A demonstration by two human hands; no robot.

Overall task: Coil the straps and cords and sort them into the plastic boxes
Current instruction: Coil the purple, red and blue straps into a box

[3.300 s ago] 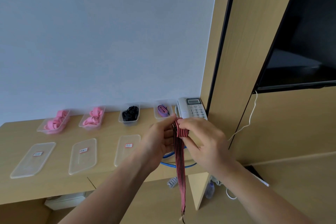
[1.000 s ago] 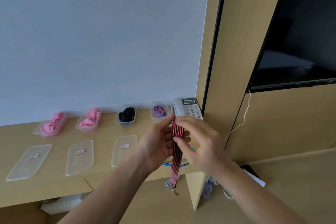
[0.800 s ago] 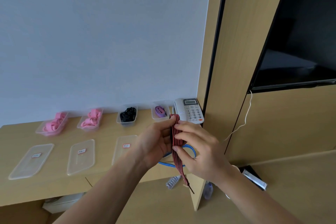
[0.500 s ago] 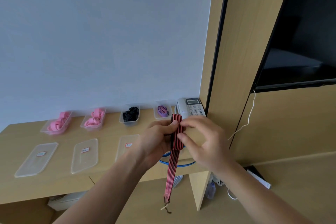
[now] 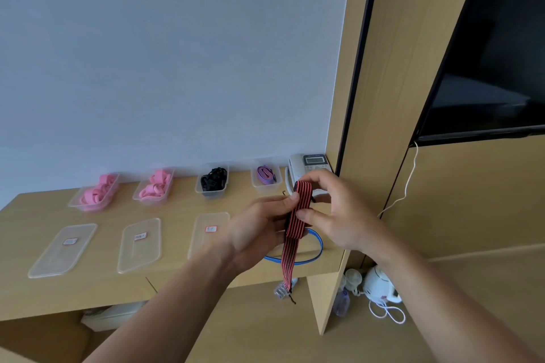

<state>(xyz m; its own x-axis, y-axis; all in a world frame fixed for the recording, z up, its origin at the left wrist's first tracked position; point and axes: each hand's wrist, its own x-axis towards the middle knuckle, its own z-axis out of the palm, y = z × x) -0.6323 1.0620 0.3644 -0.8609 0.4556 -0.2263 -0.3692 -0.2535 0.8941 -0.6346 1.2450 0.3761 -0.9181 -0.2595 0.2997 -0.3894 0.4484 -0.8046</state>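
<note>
Our left hand pinches the folded bundle of the red-and-black striped elastic strap just above the light wooden desk. Our right hand curls thumb and fingers round its top loop. The hanging tail is shorter than seconds ago, so we judge the coiling nearly done and the clear plastic boxes next.

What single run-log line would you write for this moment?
phase: coiling | strap: part coiled, end hanging | left hand: holds coil | right hand: pinches coil
</note>
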